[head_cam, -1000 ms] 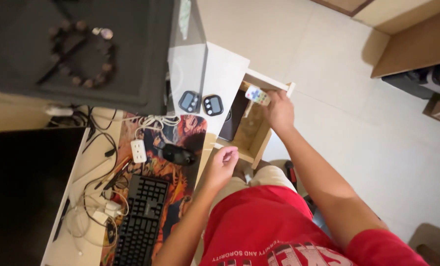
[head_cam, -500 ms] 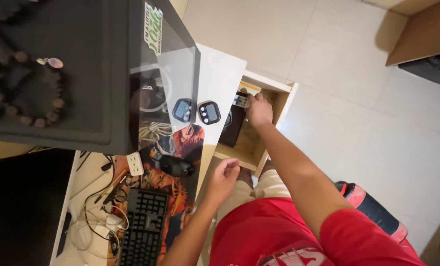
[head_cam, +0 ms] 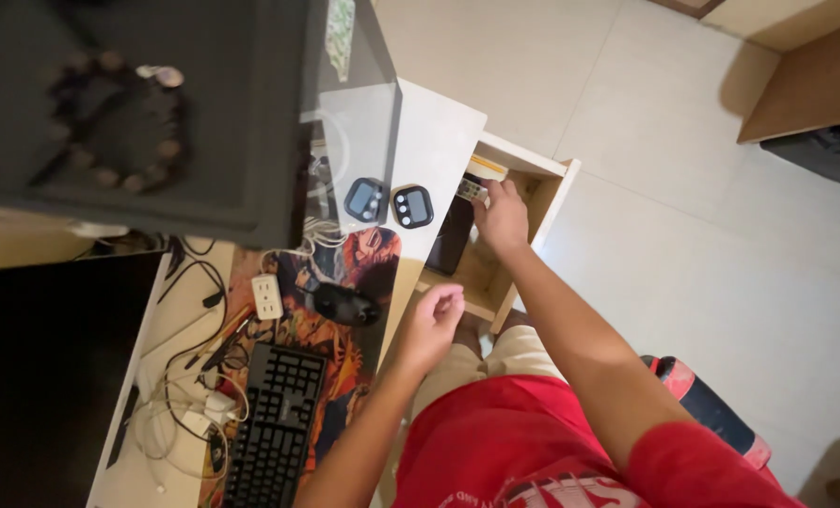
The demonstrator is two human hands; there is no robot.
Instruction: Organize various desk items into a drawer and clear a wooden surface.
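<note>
In the open drawer at one o'clock, right hand gripping a small remote, nearly set down, not released; left hand loosely curled, empty.

Black keyboard, mouse, two small timers on desk

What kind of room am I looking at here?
Likely a home computer desk setup: a black keyboard and mouse lie on a printed desk mat, and the right hand reaches into an open wooden drawer.
</note>
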